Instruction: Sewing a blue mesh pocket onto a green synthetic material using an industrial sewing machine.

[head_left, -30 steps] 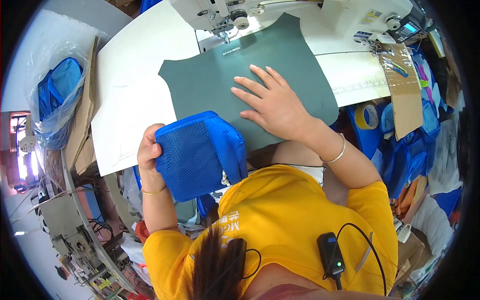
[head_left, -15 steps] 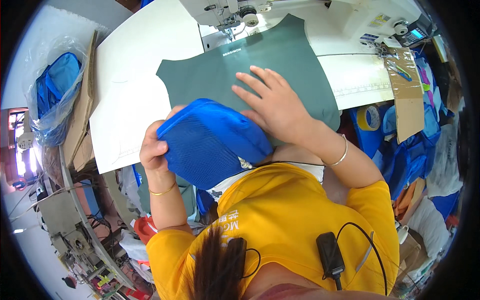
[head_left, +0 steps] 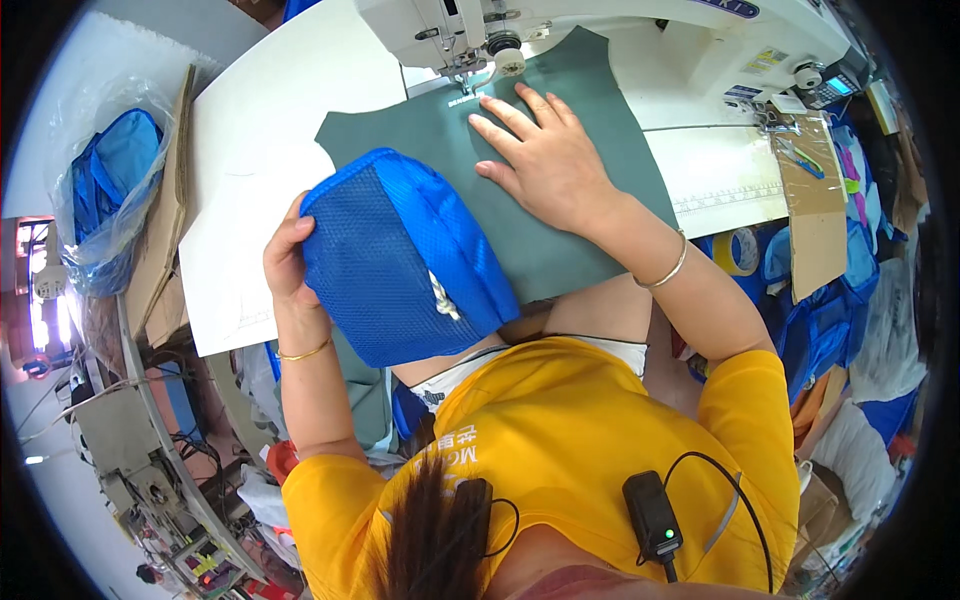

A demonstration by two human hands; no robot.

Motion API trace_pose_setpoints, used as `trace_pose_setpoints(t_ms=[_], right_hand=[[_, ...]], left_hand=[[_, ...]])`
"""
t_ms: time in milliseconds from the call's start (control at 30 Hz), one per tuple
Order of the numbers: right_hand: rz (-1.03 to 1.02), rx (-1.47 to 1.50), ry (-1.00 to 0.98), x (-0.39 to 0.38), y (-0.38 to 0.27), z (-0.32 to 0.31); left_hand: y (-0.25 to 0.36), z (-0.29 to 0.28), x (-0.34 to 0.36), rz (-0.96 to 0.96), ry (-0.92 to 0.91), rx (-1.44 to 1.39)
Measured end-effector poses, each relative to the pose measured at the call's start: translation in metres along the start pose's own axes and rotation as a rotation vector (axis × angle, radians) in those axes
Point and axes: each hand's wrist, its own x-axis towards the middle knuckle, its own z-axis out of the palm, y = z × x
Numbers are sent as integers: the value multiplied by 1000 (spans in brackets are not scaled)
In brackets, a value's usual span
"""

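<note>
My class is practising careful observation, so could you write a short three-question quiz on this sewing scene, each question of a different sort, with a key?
1. Which of the person's hands holds the blue mesh pouch?

2. True or false: the right hand is spread over the dark green panel.

3. What stands at the far edge of the dark green panel?
A) a roll of yellow tape
B) a sewing machine
C) a clear plastic bag

Key:
1. The left hand
2. True
3. B
</note>
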Motion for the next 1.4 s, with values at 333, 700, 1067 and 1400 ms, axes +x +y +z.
trace_pose_setpoints(t_ms=[333,700,1067,1400], right_hand=[[537,1826,-126,-31,-46,-58],[305,2087,-4,-49,-38,-80],[103,1734,-339,-45,-65,-111],[124,1396,8,-85,-65,-92]], left_hand=[[-45,-6,-19,238,-68,-283],[-25,-14,-55,189,-153,-103],[-29,147,-53,204,-219,1729],[-40,136,-66,38,4,1029]])
